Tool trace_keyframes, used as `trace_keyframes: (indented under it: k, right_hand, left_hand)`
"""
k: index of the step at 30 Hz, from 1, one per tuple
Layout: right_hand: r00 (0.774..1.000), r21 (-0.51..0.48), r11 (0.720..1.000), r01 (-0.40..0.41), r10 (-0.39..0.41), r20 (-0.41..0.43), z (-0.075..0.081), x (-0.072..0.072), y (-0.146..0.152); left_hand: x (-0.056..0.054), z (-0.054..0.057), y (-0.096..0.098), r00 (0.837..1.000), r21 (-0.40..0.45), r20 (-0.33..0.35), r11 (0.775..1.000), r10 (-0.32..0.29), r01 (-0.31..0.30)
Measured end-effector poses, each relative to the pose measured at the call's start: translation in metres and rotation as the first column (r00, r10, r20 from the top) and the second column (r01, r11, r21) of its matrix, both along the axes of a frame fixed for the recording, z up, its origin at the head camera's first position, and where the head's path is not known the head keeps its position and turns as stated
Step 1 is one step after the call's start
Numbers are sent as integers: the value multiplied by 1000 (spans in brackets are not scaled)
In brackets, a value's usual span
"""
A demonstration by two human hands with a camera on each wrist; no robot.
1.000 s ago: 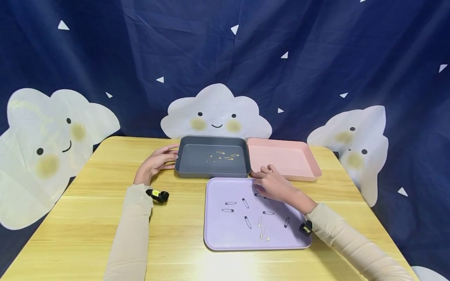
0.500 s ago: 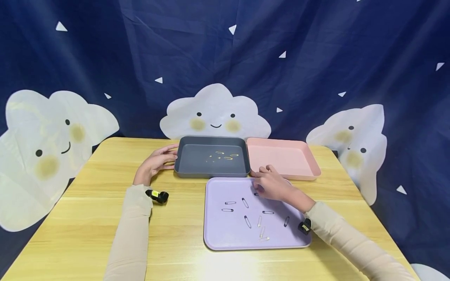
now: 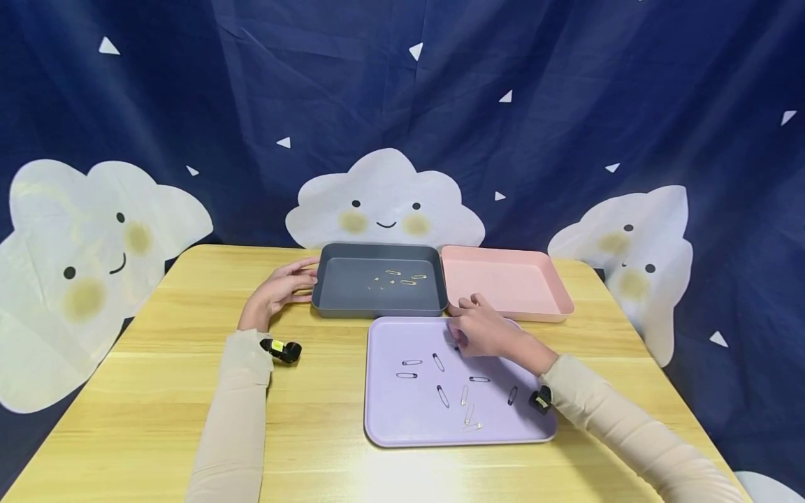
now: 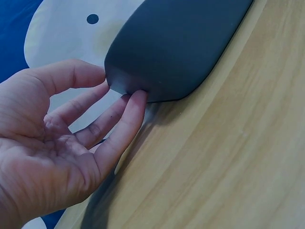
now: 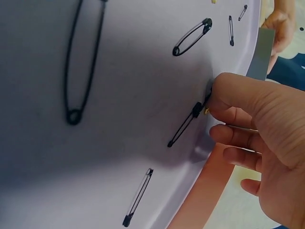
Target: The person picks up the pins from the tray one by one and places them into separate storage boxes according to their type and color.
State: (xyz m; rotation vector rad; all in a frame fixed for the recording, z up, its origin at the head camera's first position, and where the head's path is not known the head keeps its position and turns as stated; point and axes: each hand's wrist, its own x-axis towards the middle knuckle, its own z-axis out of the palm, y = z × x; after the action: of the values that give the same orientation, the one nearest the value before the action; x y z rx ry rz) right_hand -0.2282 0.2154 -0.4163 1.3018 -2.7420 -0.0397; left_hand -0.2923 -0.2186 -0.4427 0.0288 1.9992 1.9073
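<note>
My left hand (image 3: pixel 277 290) rests its fingertips against the left end of a dark grey tray (image 3: pixel 339 307); in the left wrist view its fingers are loosely extended along the tray's outer wall. Low over the far part of a lilac tray (image 3: pixel 390 426), my right hand (image 3: pixel 484 332) has thumb and index finger pinched together. A speck of gold safety pin (image 5: pixel 206 111) shows at those fingertips, the remainder hidden. Touching close beside them lies a black safety pin (image 5: pixel 183 126). Several more black safety pins (image 3: pixel 443 397) and a few gold ones (image 3: pixel 469 414) are scattered nearer on the lilac tray.
Gold safety pins (image 3: pixel 409 283) and small gold bits lie in the grey tray. A pink tray (image 3: pixel 528 307) stands right of it, behind the lilac one. All sit on a wooden table (image 3: pixel 314 419) before a dark blue cloud-patterned curtain (image 3: pixel 352 84).
My right hand has shifted slightly left over the lilac tray, its fingertips now covering more of the pins under them. The left hand stays at the grey tray.
</note>
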Motion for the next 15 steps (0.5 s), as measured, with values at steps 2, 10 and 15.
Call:
trace_keyframes:
  k: [2,10,15]
  right_hand:
    - [1000,6,1000,1,-1,3,0,0,-2]
    - [1000,39,999,6,-7,26,1,-2,-6]
    - [999,44,999,16,-18,44,1,-2,-6]
  left_hand:
    - [1,2,0,1000,4,2,1000,-1,1]
    - [-2,-2,-1,1000,-9,-1,1000,7,-7]
    - [-4,-8,-2,1000,-22,-14,1000,11,-12]
